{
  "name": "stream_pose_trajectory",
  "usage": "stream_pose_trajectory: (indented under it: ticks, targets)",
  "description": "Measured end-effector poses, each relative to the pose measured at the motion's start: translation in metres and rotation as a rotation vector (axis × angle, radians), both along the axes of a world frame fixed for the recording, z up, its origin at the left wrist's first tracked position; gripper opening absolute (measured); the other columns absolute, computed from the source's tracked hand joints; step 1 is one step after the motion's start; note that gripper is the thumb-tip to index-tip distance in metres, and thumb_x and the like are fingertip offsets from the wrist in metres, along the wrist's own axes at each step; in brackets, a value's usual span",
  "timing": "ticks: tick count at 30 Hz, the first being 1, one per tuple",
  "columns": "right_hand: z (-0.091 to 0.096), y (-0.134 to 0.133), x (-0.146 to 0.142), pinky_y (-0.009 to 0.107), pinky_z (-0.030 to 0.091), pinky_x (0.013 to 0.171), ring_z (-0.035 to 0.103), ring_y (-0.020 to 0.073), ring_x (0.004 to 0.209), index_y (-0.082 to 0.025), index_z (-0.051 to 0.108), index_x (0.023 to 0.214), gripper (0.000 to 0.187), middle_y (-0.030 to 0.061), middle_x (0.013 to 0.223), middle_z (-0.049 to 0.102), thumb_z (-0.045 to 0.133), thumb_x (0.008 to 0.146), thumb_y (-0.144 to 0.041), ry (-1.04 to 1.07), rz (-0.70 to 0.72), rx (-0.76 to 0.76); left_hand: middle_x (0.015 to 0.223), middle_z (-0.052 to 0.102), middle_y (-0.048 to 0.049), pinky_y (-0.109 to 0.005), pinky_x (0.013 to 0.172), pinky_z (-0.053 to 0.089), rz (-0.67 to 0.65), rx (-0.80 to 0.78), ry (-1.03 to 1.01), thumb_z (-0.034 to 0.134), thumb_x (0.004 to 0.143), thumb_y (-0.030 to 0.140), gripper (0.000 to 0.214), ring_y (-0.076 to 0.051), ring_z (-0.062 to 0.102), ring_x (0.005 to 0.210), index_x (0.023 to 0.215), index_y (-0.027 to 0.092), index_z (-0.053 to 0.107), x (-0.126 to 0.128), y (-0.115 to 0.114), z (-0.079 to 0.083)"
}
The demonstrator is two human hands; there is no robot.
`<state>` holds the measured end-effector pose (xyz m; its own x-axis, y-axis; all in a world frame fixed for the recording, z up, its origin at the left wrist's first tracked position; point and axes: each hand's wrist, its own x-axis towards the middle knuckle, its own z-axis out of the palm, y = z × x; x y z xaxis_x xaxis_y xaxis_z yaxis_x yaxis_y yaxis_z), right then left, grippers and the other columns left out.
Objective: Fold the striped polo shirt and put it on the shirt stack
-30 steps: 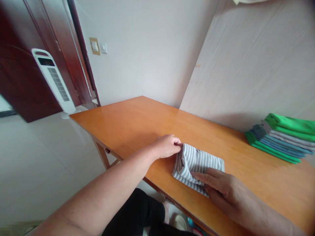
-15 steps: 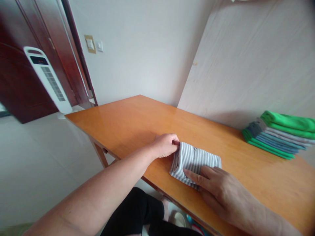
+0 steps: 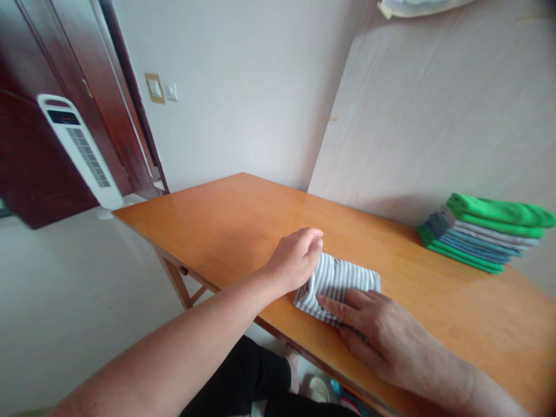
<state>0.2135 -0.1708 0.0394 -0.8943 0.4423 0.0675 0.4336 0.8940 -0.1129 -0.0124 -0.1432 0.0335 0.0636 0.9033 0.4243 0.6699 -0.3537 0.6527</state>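
A small folded cloth with grey and white stripes (image 3: 347,275) lies on the wooden table (image 3: 217,214), its layered edge towards the left. Over its left end my left hand (image 3: 299,258) is closed, fingers curled in, with no cloth visibly lifted in it. My right hand (image 3: 382,324) rests on the cloth's front right part. Its index finger stretches out flat across the stripes, and the thumb lies along the front edge. Part of the cloth is hidden under that hand.
A stack of folded green, blue and grey fabrics (image 3: 482,231) stands at the table's back right, by the wall. A white tower fan (image 3: 87,156) is on the floor at the left, beside a dark red door (image 3: 39,150). My legs are below the front edge.
My left hand has risen slightly and turned over the cloth's left corner, where its fingers were pinched before. The right hand stays on the cloth. The view has shifted slightly.
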Motion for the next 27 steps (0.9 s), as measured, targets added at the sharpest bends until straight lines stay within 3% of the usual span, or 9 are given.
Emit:
stream_pose_trajectory:
  ticks: [3,6,9,13,17,24,27]
  targets:
    - [0.003,-0.002,-0.001,0.034,0.045,0.073,0.059,0.0206,0.082,-0.025,0.052,0.140,0.050,0.0076,0.094,0.063,0.052,0.090,-0.022,0.010,0.001,0.012,0.148,0.048,-0.0107,-0.040,0.116,0.025,-0.084,0.029,0.211,0.028,0.103,0.043,0.048,-0.022,0.040,0.139,0.138,0.018,0.048,0.014,-0.014,0.008]
    - [0.006,-0.001,0.001,0.034,0.045,0.074,0.060,0.0206,0.081,-0.022,0.053,0.139,0.047,0.0073,0.090,0.064,0.052,0.092,-0.025,0.084,0.020,-0.006,0.161,0.027,-0.0093,-0.050,0.119,0.009,-0.150,-0.067,0.393,0.020,0.103,0.050,0.057,-0.023,0.019,0.149,0.149,0.020,0.035,0.015,-0.018,0.001]
    - [0.005,0.007,0.010,0.032,0.046,0.074,0.061,0.0184,0.078,-0.020,0.057,0.134,0.039,0.0069,0.089,0.066,0.046,0.097,-0.029,0.259,-0.054,-0.047,0.163,0.018,-0.0083,-0.054,0.119,0.004,-0.172,-0.152,0.492,0.014,0.102,0.055,0.063,-0.024,0.009,0.151,0.154,0.021,0.027,0.009,-0.015,-0.008]
    - [0.000,0.025,0.024,0.029,0.048,0.075,0.065,0.0180,0.083,-0.020,0.065,0.118,0.031,0.0071,0.096,0.069,0.043,0.100,-0.032,0.539,-0.291,-0.024,0.164,0.010,-0.0069,-0.052,0.119,0.001,-0.181,-0.177,0.553,0.012,0.100,0.060,0.068,-0.023,0.004,0.151,0.156,0.023,0.020,0.002,-0.012,-0.012]
    - [-0.005,0.040,0.033,0.031,0.051,0.080,0.067,0.0198,0.088,-0.021,0.068,0.107,0.030,0.0065,0.099,0.071,0.044,0.098,-0.037,0.619,-0.443,0.026,0.164,0.007,-0.0068,-0.052,0.119,0.001,-0.163,-0.185,0.599,0.011,0.099,0.062,0.070,-0.024,0.004,0.151,0.157,0.023,0.017,0.003,-0.011,-0.012]
    - [-0.007,0.049,0.032,0.036,0.051,0.085,0.066,0.0224,0.094,-0.020,0.069,0.117,0.042,0.0100,0.102,0.069,0.037,0.100,-0.041,0.595,-0.512,0.092,0.164,0.010,-0.0070,-0.053,0.119,0.001,-0.158,-0.153,0.671,0.013,0.099,0.063,0.071,-0.026,0.005,0.151,0.158,0.023,0.012,-0.001,-0.011,-0.015]
    - [-0.011,0.048,0.029,0.043,0.046,0.099,0.059,0.0262,0.116,-0.021,0.060,0.132,0.049,0.0123,0.126,0.064,0.030,0.102,-0.045,0.489,-0.519,0.132,0.164,0.009,-0.0077,-0.054,0.119,-0.002,-0.167,-0.147,0.694,0.014,0.098,0.064,0.074,-0.026,0.004,0.151,0.158,0.022,0.010,-0.003,-0.011,-0.016]
